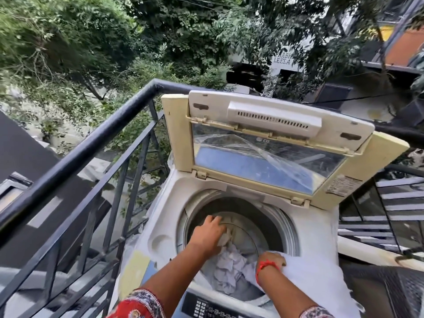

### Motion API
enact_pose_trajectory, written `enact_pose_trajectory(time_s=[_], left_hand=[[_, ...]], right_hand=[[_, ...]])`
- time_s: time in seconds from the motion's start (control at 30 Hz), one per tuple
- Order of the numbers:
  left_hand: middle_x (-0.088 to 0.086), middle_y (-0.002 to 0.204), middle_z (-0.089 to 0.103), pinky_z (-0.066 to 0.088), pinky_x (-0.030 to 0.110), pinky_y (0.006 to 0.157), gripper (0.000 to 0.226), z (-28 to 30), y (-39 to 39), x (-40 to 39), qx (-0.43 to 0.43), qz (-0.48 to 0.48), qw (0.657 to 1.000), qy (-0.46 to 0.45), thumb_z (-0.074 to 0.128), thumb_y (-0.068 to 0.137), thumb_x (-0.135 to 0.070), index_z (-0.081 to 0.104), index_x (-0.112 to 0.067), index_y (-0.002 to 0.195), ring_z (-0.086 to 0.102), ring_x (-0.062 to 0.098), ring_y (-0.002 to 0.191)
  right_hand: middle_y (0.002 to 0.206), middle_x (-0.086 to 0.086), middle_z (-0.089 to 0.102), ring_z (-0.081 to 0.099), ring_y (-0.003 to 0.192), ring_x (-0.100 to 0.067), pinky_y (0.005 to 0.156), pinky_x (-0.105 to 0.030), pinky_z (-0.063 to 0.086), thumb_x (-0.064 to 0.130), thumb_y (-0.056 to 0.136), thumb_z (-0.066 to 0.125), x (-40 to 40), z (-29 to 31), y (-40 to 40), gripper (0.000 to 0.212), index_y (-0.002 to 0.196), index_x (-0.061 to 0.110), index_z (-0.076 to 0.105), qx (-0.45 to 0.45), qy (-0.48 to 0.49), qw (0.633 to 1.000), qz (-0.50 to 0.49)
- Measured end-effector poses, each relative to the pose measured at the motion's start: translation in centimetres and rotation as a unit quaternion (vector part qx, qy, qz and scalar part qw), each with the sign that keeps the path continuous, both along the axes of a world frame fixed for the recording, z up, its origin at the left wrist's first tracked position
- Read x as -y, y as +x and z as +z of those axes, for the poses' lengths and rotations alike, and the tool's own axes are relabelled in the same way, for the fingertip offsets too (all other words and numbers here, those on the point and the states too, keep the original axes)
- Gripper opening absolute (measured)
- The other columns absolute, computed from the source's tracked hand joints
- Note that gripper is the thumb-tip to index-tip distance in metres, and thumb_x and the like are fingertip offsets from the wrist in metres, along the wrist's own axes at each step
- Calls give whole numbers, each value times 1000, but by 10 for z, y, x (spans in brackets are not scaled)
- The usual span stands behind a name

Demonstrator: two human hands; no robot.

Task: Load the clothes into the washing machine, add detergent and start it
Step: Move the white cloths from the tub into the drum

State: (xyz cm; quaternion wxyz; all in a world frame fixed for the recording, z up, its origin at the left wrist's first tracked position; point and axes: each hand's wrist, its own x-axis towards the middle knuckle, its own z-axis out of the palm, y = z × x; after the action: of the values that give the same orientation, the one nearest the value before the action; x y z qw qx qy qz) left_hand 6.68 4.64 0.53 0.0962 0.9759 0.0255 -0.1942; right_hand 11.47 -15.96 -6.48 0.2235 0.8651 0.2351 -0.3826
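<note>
Patterned sleeves (pixel 140 305) at the bottom edge, both forearms reaching forward over the control panel (pixel 213 309) of a top-loading washing machine (pixel 160 226). Left hand (pixel 210 231) inside the drum (pixel 286 228) — grip clenched around a pale, crumpled piece of cloth (pixel 226 237) held above the load. Right hand (pixel 271 260), red thread bracelet (pixel 266 266) at the wrist, at the drum's near right rim — grip grasping a white garment (pixel 316 285) draped over the machine's right front corner. White clothes (pixel 229 269) heaped in the near part of the drum. Lid (pixel 263 152) folded upright at the back, cracked clear window facing the camera. Black metal railing (pixel 91 148) to the left, trees (pixel 91 42) and buildings beyond, stairs (pixel 394 214) to the right.
</note>
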Motion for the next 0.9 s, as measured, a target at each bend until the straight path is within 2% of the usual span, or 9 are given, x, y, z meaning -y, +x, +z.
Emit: enact_pose_trajectory(time_s=[0.07, 0.17, 0.27, 0.37, 0.43, 0.53, 0.7, 0.9], left_hand=[[2, 142, 36, 56, 46, 78, 49, -1, -1, -1, 5, 0, 1000, -1, 70, 81, -32, 52, -23, 126, 33, 27, 131], [1, 141, 37, 55, 44, 77, 49, -3, -3, -2, 10, 6, 1000, 1, 68, 82, -32, 50, -24, 128, 34, 26, 131], [1, 140, 38, 54, 43, 77, 55, -6, -5, -1, 13, 13, 1000, -1, 68, 82, -32, 46, -25, 132, 36, 26, 130], [1, 137, 41, 56, 44, 78, 60, -5, -5, -4, 22, 24, 999, -8, 72, 79, -31, 44, -19, 130, 38, 26, 128], [2, 136, 43, 54, 45, 85, 63, -4, -6, -11, 36, 39, 998, -26, 73, 77, -29, 43, -16, 131, 39, 26, 126], [6, 133, 46, 45, 43, 98, 58, -3, -6, -21, 59, 43, 996, -43, 66, 79, -23, 43, -13, 130, 44, 28, 122], [9, 124, 51, 42, 43, 96, 45, -6, -9, -22, 88, 56, 992, -74, 62, 85, -18, 44, -11, 126, 50, 30, 114], [11, 130, 50, 42, 41, 100, 52, -8, -12, -15, 88, 69, 989, -95, 60, 87, -10, 41, -10, 135, 50, 30, 118]], right_hand=[[147, -8, 47, 45, 134, -28, 104, -41, 41, 23, 100, 40, -13, 8, 6, 42, 140, 16, 47, 32, 6, 997, -70], [131, -12, 61, 58, 122, -31, 97, -38, 48, 10, 96, 36, -32, 15, 12, 39, 127, 11, 60, 59, 114, 984, -121], [122, -17, 65, 61, 116, -34, 94, -39, 49, 8, 95, 39, -65, 34, 15, 34, 119, 5, 63, 68, 188, 976, -82], [118, -14, 67, 62, 114, -30, 94, -36, 48, 6, 94, 43, -102, 52, 12, 29, 113, 8, 64, 74, 247, 965, -45], [117, -13, 68, 63, 112, -29, 93, -36, 49, 3, 93, 45, -118, 58, 9, 28, 112, 9, 64, 78, 280, 956, -41], [114, -15, 69, 64, 110, -30, 92, -36, 48, 7, 91, 52, -128, 69, 5, 24, 110, 7, 66, 74, 334, 938, -54], [108, -17, 71, 64, 106, -32, 87, -39, 50, 9, 89, 53, -121, 83, 0, 24, 106, 7, 69, 45, 426, 897, -112], [103, -15, 72, 66, 101, -31, 83, -39, 51, 6, 82, 57, -103, 93, -7, 26, 103, 10, 72, 24, 491, 858, -145]])
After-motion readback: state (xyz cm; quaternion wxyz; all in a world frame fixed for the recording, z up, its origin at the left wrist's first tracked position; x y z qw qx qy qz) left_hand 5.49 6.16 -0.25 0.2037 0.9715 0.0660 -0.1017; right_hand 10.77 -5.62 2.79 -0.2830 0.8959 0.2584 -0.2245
